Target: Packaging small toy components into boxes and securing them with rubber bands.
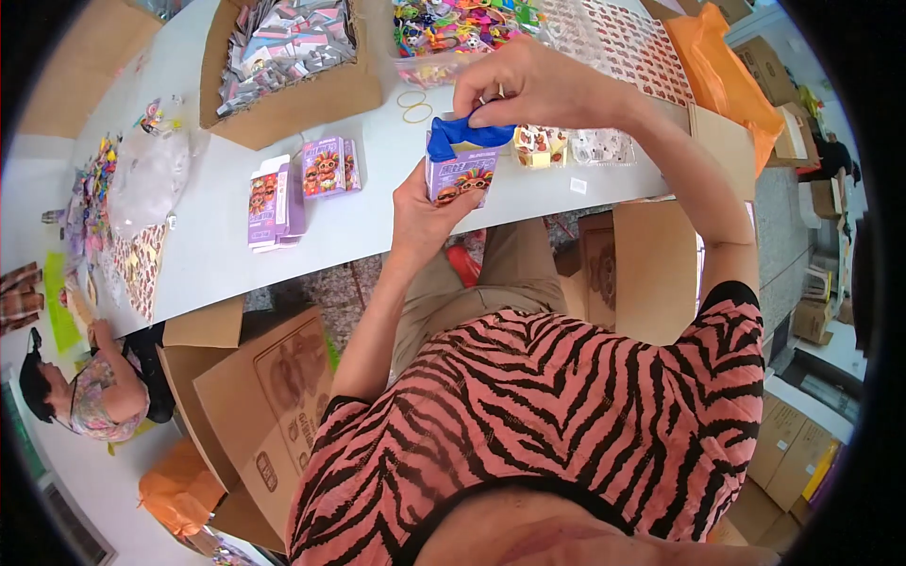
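My left hand (422, 215) is wrapped round a small purple carton (462, 174) with cartoon figures, held upright with its top open. From that opening comes a blue plastic or foil bag (441, 141), folded over the rim. My right hand (528, 87) comes over from the right, its fingers pinching the bag's upper edge; whether anything else is in them is hidden. To the left on the white table (359, 226) lie a few more purple cartons (324, 170), and a flattened-looking stack of them (272, 203) sits nearer the edge.
A cardboard box of small sachets (288, 57) stands at the back left, beside a clear tub of colourful trinkets (453, 66). Rubber bands (415, 108), sticker sheets (642, 47) and an orange bag (727, 66) are on the table. Big cartons (274, 424) flank me; another person (104, 391) sits left.
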Demonstrator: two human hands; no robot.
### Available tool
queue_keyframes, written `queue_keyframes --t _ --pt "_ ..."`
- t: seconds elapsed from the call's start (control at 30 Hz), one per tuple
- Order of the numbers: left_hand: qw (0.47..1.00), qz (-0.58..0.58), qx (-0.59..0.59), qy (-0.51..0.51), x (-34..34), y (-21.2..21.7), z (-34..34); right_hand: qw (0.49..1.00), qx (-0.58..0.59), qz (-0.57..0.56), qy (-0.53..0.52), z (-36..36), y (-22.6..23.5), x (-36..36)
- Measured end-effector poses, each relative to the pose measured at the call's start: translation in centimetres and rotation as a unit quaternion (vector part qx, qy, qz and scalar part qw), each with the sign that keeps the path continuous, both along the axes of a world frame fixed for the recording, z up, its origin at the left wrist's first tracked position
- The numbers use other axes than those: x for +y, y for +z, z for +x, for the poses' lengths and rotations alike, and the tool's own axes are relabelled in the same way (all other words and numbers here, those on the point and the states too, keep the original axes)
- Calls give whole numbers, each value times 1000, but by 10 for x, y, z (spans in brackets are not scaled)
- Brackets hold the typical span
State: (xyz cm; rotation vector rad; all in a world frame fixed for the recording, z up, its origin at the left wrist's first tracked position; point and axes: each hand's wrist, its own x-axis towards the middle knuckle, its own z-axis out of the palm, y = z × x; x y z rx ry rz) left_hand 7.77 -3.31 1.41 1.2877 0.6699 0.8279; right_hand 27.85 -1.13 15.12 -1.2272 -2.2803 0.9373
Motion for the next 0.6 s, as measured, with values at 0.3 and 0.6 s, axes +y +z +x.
queue_keyframes --t 0.3,0.6 --pt "1000 21 -1 10 -22 25 -3 924 -100 368 9 -22 -19 -34" --pt "1000 25 16 9 -31 17 -7 987 -162 7 15 -25 -3 -47"
